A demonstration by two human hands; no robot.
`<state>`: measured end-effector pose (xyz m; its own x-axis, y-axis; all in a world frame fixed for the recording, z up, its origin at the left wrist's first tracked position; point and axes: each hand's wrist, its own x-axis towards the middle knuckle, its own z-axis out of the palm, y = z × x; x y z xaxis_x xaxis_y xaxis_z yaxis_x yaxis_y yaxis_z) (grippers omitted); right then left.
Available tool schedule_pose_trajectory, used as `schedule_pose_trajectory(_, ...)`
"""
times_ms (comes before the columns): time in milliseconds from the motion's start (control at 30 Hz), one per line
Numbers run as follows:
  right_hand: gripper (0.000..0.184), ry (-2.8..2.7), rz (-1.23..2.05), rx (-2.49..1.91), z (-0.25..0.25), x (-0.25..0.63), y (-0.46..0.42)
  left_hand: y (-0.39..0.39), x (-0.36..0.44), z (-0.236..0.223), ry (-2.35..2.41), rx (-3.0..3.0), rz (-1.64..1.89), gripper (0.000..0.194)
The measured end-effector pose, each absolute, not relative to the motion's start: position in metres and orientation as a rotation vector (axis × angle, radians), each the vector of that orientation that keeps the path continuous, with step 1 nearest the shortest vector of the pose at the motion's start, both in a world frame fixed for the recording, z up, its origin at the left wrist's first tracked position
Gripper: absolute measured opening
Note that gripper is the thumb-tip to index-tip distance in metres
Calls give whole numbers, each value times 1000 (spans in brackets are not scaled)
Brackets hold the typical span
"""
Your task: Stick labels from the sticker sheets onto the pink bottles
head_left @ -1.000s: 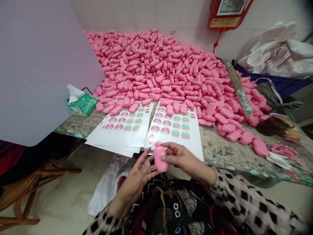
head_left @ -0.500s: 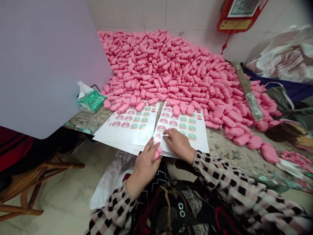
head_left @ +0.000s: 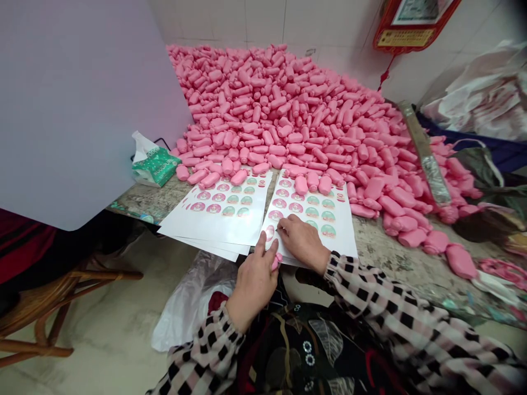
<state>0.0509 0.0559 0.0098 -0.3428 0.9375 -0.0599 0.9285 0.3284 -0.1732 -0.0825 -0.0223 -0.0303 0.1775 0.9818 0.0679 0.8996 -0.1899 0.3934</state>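
My left hand [head_left: 256, 280] is closed around a small pink plastic bottle [head_left: 276, 261]; only one end of it shows past the fingers. Its index fingertip rests on the lower edge of the right sticker sheet [head_left: 346, 236], just below an oval pink sticker [head_left: 269, 232]. At the right side of that sticker, my right hand [head_left: 302, 241] lies on the sheet with thumb and fingers pinched together. Whether they have the sticker's edge between them is too small to tell. Rows of pink and green round stickers run up the sheet, partly covered by the right hand.
A large heap of pink bottles [head_left: 263, 104] fills the back of the table, some lying on the sheets' far ends. Left are more sticker sheets [head_left: 214, 227] and a green tissue pack [head_left: 154, 164]. A long bar [head_left: 424, 153] leans on the heap at right.
The bottle passed from my right hand into my left, which closed round it. My right hand moved onto the sheet beside the oval sticker and has stayed there. The view shifted slightly.
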Motion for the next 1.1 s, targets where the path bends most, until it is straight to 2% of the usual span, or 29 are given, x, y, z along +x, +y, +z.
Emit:
schedule_pose_trajectory(300, 21, -2322, 457, -1745, -3, 51, 50, -24, -75, -38, 1829, 2162, 379, 65)
schedule_pose_trajectory(533, 21, -2105, 612, -1792, -10, 45, 49, -25, -73, -42, 1849, 2143, 404, 68)
schedule_pose_trajectory(667, 25, -2083, 647, -1847, -5, 43, 57, -26, -72, -43, 1889, 2133, 394, 68)
schedule_pose_trajectory(967, 14, -2180, 621, -1862, 18, 38, 78, -27, -71, -42, 1920, 2184, 348, 69)
schedule_pose_trajectory(1100, 15, -2167, 661, -1810, 36, 35, 87, -27, -70, -43, 1923, 2183, 363, 65)
